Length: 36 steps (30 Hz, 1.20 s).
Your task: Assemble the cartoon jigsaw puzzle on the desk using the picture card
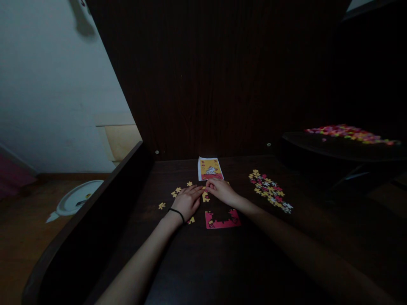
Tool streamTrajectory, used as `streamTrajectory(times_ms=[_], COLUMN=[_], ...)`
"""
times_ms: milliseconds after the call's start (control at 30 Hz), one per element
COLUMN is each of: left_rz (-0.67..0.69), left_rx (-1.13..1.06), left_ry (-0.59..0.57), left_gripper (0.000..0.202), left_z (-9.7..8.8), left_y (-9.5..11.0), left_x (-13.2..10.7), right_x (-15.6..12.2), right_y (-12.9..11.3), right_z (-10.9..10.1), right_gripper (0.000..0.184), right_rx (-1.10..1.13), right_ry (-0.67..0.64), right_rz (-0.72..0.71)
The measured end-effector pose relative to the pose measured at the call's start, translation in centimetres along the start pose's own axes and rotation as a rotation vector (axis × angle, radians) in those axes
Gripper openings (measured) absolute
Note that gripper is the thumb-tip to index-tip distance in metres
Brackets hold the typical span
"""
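Note:
My left hand (187,202), with a black band at the wrist, lies palm down on the dark table. Its fingers are stretched out, their tips at a small yellow joined section of jigsaw puzzle (205,196). Over that section's upper right edge, my right hand (221,190) has its fingers curled together; whatever is in them is hidden. Nearer to me is a pink joined puzzle strip (222,223) with raised ends, shaped like a U. Loose yellow puzzle pieces (177,192) are scattered around my left hand. Behind the hands lies a reference picture (210,169) in yellow and pink.
A pile of mixed puzzle pieces (269,190) lies to the right. Further right, a dark stool-like surface (299,142) bears a heap of colourful small pieces (349,133). A raised side board (95,203) edges the table at left. A white lidlike object (68,203) is on the floor.

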<state>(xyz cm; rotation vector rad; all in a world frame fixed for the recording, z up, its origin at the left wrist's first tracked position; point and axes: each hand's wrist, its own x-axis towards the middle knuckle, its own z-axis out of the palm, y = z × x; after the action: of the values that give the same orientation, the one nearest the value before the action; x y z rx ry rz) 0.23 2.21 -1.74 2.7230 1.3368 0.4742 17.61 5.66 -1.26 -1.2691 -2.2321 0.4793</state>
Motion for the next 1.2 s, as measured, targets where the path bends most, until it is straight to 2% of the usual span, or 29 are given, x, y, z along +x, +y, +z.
streamTrajectory(times_ms=[700, 1000, 1200], left_rz=[-0.011, -0.016, -0.022], left_rx=[-0.034, -0.032, -0.027], left_ry=[0.014, 0.000, -0.013], left_gripper=[0.037, 0.038, 0.037], left_z=[-0.08, 0.19, 0.09], left_y=[0.00, -0.11, -0.08], left_x=[-0.08, -0.14, -0.14], right_x=[-0.04, -0.05, -0.08], right_y=[0.05, -0.16, -0.55], right_z=[-0.06, -0.23, -0.40], right_gripper=[0.006, 0.008, 0.011], right_rx=[-0.012, 0.078, 0.057], right_ry=[-0.005, -0.036, -0.022], right_rz=[0.013, 0.060, 0.062])
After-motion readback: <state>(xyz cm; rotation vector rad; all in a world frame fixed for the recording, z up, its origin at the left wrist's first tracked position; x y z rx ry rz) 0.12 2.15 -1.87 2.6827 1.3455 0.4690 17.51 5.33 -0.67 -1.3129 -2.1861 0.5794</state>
